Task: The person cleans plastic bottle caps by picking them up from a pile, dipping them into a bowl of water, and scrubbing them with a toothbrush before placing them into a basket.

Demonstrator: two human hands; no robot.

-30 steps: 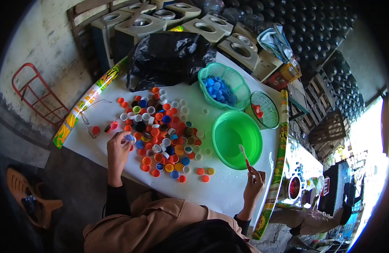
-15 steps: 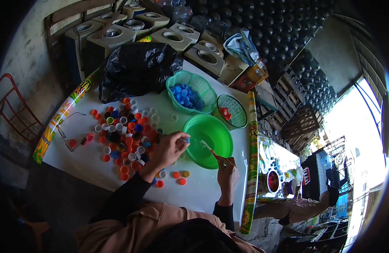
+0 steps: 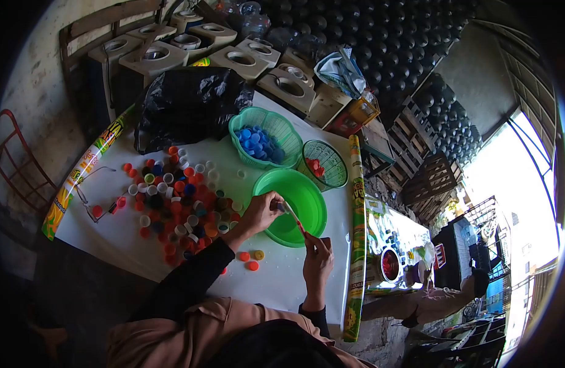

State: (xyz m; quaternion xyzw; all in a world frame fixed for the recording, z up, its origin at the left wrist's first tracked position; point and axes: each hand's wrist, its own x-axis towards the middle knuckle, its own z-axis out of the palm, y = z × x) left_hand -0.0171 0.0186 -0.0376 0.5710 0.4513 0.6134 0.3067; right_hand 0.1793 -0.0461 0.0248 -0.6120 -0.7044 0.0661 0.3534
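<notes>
My left hand (image 3: 261,214) is closed in a pinch on a small bluish bottle cap (image 3: 280,207), over the left rim of a green basin (image 3: 290,205). In my right hand (image 3: 318,256) is what looks like a toothbrush (image 3: 299,225), white at the head and red along the handle. Its head touches or nearly touches the cap; the fingers partly hide the contact. Left of the basin, many loose bottle caps (image 3: 179,205) in red, white, blue and black lie spread on the white table (image 3: 276,294). Two orange caps (image 3: 252,265) and a yellow one (image 3: 258,254) lie nearer me.
Behind the basin stand a teal basket (image 3: 238,144) of blue caps and a smaller green basket (image 3: 342,179) with red pieces. A black plastic bag (image 3: 184,104) and eyeglasses (image 3: 80,195) lie on the table. At right, another person's arm (image 3: 417,305) reaches near a second table (image 3: 374,245).
The toothbrush head has come up from over the basin to the cap in my left hand. The whole view has shifted slightly.
</notes>
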